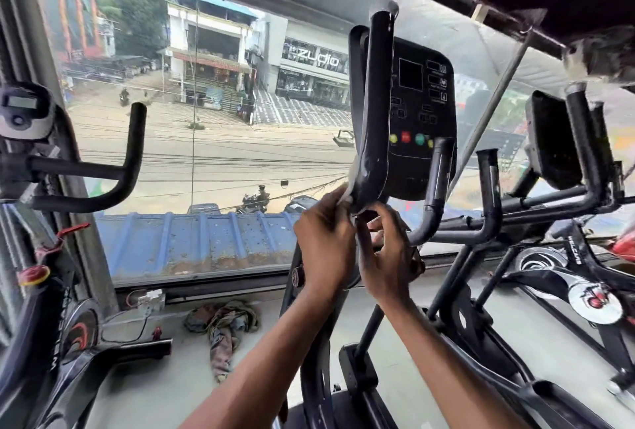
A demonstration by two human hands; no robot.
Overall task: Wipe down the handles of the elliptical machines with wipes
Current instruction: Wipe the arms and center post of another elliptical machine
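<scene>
Head view: both hands [357,243] gripping wipe [345,196] round elliptical handle [372,112] (window [206,140] behind, rag [223,325] on floor).

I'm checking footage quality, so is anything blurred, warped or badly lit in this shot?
Head view: wide-angle warping bends the window frame; motion blur smears the top right corner; daylight backlights the dark handle; both the left hand and right hand stay fairly sharp.
</scene>
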